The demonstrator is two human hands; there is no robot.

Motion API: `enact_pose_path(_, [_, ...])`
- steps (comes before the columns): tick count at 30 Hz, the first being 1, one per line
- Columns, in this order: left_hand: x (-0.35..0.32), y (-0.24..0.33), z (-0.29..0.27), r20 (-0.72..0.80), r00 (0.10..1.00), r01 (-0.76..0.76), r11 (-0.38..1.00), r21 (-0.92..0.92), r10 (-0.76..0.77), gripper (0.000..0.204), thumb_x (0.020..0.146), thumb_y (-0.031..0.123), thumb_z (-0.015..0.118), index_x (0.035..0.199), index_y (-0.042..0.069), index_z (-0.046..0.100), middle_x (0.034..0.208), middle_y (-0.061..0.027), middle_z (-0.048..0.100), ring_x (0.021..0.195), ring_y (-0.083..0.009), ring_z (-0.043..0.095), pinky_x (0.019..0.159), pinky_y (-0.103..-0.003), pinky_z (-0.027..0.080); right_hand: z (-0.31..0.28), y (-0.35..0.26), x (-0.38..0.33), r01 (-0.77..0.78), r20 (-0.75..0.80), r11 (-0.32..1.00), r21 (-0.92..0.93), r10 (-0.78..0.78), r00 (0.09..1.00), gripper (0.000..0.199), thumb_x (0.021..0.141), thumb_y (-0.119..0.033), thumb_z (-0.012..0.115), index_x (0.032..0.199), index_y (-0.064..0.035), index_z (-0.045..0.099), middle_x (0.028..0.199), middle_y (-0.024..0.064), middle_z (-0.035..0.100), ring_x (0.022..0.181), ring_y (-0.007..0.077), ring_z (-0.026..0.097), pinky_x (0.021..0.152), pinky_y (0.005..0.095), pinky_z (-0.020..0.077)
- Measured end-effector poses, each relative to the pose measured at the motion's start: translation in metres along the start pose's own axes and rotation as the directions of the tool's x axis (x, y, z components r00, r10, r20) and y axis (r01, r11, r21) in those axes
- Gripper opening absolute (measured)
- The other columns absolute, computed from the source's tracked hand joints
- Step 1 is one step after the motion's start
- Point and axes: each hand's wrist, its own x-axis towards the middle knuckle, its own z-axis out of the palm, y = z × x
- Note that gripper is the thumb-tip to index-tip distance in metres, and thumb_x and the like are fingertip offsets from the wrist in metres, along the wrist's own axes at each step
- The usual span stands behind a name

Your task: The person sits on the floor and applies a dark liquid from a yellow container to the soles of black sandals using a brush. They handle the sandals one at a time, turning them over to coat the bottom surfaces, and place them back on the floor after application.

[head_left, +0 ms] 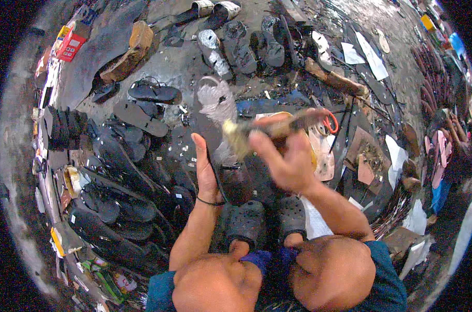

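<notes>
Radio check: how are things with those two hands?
Right hand: closed around a blurred, brush-like tool. Left hand: upright, its hold unclear. Nearby clutter: black footwear crowding the left side.

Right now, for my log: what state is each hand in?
Left hand: cannot be told, its grip partly hidden.
Right hand: closed, holding a blurred, pale-ended tool.

**Motion blur over a brush-like tool [290, 125]**

At 2 o'clock the right hand [290, 166] smears together with the tool, leaving its tip and handle vague. At 8 o'clock most left-hand [207, 174] fingers are hidden. The lower edge cuts off teal shorts [160, 294] at 7 o'clock. One pale fleck [267, 95], toward 1 o'clock, is too small to tell.
</notes>
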Motion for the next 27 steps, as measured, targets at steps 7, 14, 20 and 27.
enact_pose_path(7, [0.011, 0.007, -0.019, -0.037, 0.989, -0.146, 0.989, -0.026, 0.145, 0.076, 0.090, 0.075, 0.046, 0.125, 0.009, 0.059, 0.106, -0.0072, 0.069, 0.086, -0.0236, 0.070, 0.074, -0.037, 0.060, -0.015, 0.050, -0.010, -0.030, 0.051, 0.940, -0.341, 0.051, 0.997, 0.022, 0.087, -0.019, 0.075, 0.101, -0.0025, 0.070, 0.099, 0.0125, 0.072, 0.093, 0.0257, 0.069, 0.085, 0.0369, 0.0525])
enact_pose_path(14, [0.046, -0.011, -0.077, -0.056, 0.996, 0.067, 0.993, -0.095, -0.072, 0.067, 0.096, 0.065, 0.045, 0.128, 0.007, 0.058, 0.111, -0.0105, 0.069, 0.089, -0.0236, 0.068, 0.081, -0.036, 0.057, 0.023, 0.027, -0.026, -0.068, 0.388, 0.963, -0.261, 0.169, 0.906, 0.017, 0.089, -0.016, 0.073, 0.097, -0.0011, 0.071, 0.100, 0.0090, 0.072, 0.088, 0.0213, 0.068, 0.081, 0.0338, 0.0528])
enact_pose_path(20, [0.151, 0.068, -0.060, -0.031, 0.973, -0.225, 0.970, 0.091, 0.228, 0.071, 0.096, 0.068, 0.045, 0.125, 0.004, 0.059, 0.099, -0.0131, 0.071, 0.081, -0.0273, 0.069, 0.071, -0.040, 0.058, -0.028, 0.064, -0.022, -0.113, 0.036, 0.942, -0.317, 0.131, 0.991, 0.025, 0.092, -0.017, 0.070, 0.111, -0.0011, 0.066, 0.095, 0.0108, 0.072, 0.087, 0.0181, 0.068, 0.080, 0.0317, 0.0530])
enact_pose_path(27, [0.222, 0.139, -0.175, 0.178, 0.889, 0.271, -0.798, 0.538, 0.422, 0.078, 0.082, 0.023, 0.070, 0.151, 0.015, 0.035, 0.160, -0.0096, 0.029, 0.150, -0.0344, 0.020, 0.117, -0.054, 0.024, -0.096, 0.093, -0.047, -0.202, -0.201, 0.801, -0.564, 0.105, 0.974, 0.023, 0.092, -0.014, 0.070, 0.110, -0.0001, 0.066, 0.093, 0.0095, 0.071, 0.085, 0.0167, 0.068, 0.076, 0.0307, 0.0538])
